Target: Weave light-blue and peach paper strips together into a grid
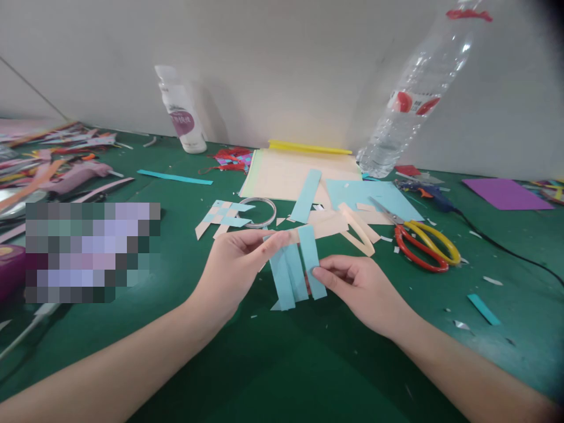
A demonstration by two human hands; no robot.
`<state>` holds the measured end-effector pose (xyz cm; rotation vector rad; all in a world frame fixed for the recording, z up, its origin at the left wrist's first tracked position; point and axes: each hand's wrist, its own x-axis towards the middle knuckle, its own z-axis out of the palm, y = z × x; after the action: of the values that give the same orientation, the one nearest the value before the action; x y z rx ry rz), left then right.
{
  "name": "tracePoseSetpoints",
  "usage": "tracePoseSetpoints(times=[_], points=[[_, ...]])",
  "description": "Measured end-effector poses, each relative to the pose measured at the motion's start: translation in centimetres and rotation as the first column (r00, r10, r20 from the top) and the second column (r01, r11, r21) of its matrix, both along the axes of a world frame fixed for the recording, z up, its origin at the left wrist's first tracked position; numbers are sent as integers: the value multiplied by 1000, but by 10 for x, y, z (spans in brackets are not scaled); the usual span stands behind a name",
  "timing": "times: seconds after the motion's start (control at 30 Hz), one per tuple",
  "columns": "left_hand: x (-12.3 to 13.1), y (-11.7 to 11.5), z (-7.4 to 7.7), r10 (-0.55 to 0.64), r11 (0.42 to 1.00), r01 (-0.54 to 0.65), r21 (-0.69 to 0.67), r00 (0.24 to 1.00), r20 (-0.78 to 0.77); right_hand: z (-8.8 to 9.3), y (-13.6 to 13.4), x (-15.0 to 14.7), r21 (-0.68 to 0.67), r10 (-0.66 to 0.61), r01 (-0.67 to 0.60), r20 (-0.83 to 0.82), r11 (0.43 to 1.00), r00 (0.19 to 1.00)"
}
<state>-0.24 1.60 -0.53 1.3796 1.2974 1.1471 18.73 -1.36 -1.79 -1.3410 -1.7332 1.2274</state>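
Several light blue paper strips (pixel 289 273) hang side by side between my hands, with a cream paper strip (pixel 291 236) crossing them at the top. My left hand (pixel 235 264) pinches the upper left of this piece between thumb and fingers. My right hand (pixel 359 288) is closed on the right-hand blue strip (pixel 314 258), thumb in front and fingers behind. Just beyond lie a small woven blue-and-cream paper piece (pixel 224 216), a roll of tape (pixel 274 211) and a folded cream strip (pixel 359 232). Scissors with red and yellow handles (pixel 425 247) rest to the right.
A milk-white bottle (pixel 181 111) and a tilted clear plastic bottle (pixel 409 100) stand by the wall. Blue paper (pixel 374 197) and cream sheets (pixel 282 173) lie at the back. Left are paper scraps (pixel 57 141) and a pink glue gun (pixel 81 176); right, a purple sheet (pixel 506 194) and black cord (pixel 497 241).
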Motion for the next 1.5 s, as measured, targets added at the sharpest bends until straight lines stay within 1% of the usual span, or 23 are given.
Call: tracePoseSetpoints(times=[0.1,0.2,0.27,0.33,0.4,0.5,0.6,0.7,0.8,1.0,1.13,1.2,1.3,1.37,1.43,1.5], points=[[-1,-1,0,-44,999,45,23,997,-57,-2,-1,0,16,13,-13,-2,1000,1000],[-2,-3,1,-37,998,41,54,996,-80,-2,-2,0,25,17,-17,-3,1000,1000],[-1,-5,3,-52,996,58,71,995,-87,-2,-3,0,12,13,-12,-40,1000,999],[0,-7,6,-70,993,78,91,994,-87,-1,-3,-1,-18,-5,3,-139,1000,990],[2,-10,9,-78,990,89,114,992,-99,-1,-3,-2,-60,-48,32,-283,998,958],[2,-15,13,-74,979,103,178,984,-164,-2,-4,-5,-76,-92,62,-498,995,863],[2,-21,16,-91,949,158,273,966,-242,-5,-9,-8,-37,-101,100,-621,994,777],[3,-26,17,-116,908,224,353,947,-301,-6,-15,-10,-1,-145,186,-635,983,759],[3,-28,17,-120,890,248,383,937,-328,-7,-18,-12,37,-165,244,-637,969,753],[4,-29,17,-142,887,269,376,933,-330,-8,-15,-13,150,-101,243,-618,958,780],[5,-29,18,-150,881,277,382,932,-330,-8,-15,-13,192,-82,248,-610,950,788],[5,-29,19,-160,873,286,396,933,-321,-7,-16,-12,163,-83,233,-625,959,776],[5,-30,20,-183,863,300,406,936,-301,-7,-18,-10,44,-100,174,-670,984,735],[6,-31,20,-189,864,303,402,936,-297,-6,-19,-9,-2,-100,136,-692,991,715],[6,-31,20,-190,868,304,393,934,-302,-6,-20,-9,-24,-97,112,-688,993,719],[7,-32,20,-194,873,308,379,931,-309,-5,-21,-11,-59,-123,113,-682,992,721]])
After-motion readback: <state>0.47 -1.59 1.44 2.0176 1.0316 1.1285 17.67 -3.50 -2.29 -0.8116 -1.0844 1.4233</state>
